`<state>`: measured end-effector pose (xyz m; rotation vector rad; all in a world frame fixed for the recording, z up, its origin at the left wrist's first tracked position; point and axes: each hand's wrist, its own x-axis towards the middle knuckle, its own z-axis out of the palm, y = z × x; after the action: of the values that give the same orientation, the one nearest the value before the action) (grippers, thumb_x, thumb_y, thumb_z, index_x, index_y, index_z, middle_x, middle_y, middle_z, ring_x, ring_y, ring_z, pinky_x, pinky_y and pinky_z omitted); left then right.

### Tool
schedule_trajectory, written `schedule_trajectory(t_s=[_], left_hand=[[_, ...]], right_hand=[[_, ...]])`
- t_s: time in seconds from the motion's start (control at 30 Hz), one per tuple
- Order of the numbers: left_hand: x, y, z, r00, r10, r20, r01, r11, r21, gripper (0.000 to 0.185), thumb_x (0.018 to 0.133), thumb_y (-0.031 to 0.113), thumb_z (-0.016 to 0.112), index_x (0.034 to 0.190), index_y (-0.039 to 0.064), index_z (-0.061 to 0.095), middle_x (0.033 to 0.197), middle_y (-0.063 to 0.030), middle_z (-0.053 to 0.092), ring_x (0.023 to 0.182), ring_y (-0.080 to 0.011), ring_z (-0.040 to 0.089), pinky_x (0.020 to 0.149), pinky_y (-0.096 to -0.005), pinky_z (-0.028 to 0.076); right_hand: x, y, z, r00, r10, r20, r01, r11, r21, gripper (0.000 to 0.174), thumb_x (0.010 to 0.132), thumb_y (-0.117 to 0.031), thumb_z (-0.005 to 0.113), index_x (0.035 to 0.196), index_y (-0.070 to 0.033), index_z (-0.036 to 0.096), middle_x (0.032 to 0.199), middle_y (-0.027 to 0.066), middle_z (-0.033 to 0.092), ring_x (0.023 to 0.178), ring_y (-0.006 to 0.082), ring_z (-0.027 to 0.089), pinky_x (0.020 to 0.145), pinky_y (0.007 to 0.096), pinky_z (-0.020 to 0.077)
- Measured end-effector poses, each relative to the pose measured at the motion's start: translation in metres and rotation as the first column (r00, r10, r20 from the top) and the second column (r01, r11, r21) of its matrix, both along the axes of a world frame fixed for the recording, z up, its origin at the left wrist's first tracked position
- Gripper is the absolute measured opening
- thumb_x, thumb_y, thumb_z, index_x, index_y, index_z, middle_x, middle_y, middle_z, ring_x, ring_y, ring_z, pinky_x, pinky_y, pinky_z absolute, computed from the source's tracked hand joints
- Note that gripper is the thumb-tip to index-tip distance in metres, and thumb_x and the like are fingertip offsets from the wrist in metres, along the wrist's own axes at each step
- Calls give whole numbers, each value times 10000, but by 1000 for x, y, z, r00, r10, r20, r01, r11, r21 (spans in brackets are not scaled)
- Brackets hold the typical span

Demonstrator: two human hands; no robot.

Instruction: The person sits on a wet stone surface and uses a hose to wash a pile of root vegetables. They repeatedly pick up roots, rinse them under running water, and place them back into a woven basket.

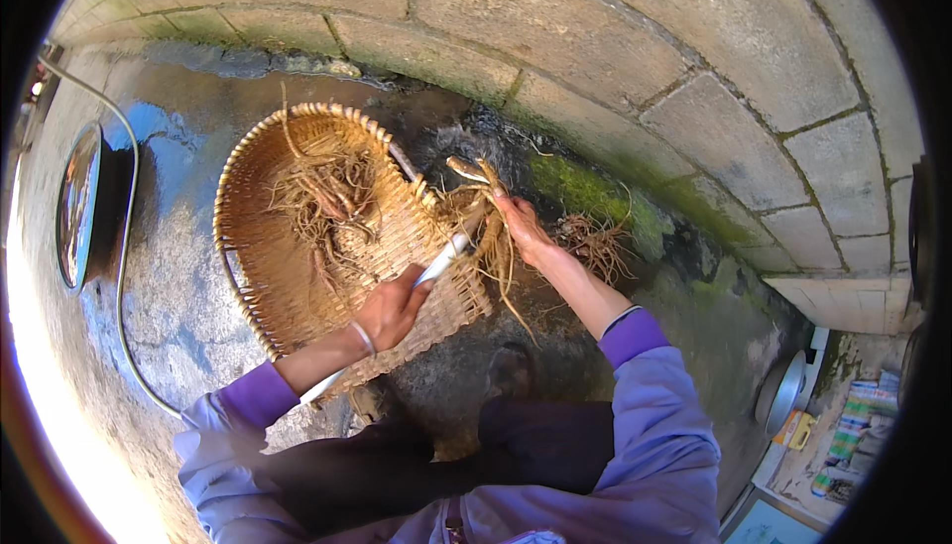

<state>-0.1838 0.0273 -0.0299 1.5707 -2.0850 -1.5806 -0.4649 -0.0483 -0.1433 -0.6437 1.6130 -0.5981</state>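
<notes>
My left hand [390, 310] is closed around a white hose [444, 260], which slants up to the right and passes below my wrist. The hose's end points at a bunch of long, tan plant roots [491, 243] with trailing rootlets. My right hand [522, 228] grips this bunch near its top, just off the right edge of a woven bamboo basket [401, 269]. More roots [327, 194] lie heaped inside the scoop-shaped basket. A tangle of thin reddish-brown roots [595, 243] rests on the wet ground beyond my right wrist.
A mossy block wall [550, 31] curves along the far side, above wet concrete ground [699, 336]. At the left, a pale hose [126, 246] runs past a round, blue-rimmed basin [79, 209]. A metal basin [785, 395] stands at the right. My shoe [509, 369] is below the basket.
</notes>
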Motion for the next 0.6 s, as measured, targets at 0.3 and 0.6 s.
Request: schedule_trajectory(t_s=[0.3, 0.6], left_hand=[[-81, -50, -69, 968, -120, 221, 198, 906, -374, 324, 923, 199, 594, 1167, -13, 585, 926, -271, 650, 835, -437, 632, 783, -507, 517], [-172, -108, -92, 593, 578, -560, -489, 812, 320, 414, 886, 249, 760, 1202, 37, 596, 1093, -82, 684, 977, -183, 638, 842, -330, 510]], right_hand=[[-54, -8, -7, 941, -336, -20, 336, 942, -18, 639, 997, -586, 460, 1398, -89, 468, 1400, 191, 504, 1366, 342, 414, 1090, 580, 337], [-29, 25, 6, 988, -121, 96, 147, 929, -340, 527, 1028, -533, 465, 1254, -70, 581, 1117, 101, 595, 1000, 193, 538, 889, 403, 444]])
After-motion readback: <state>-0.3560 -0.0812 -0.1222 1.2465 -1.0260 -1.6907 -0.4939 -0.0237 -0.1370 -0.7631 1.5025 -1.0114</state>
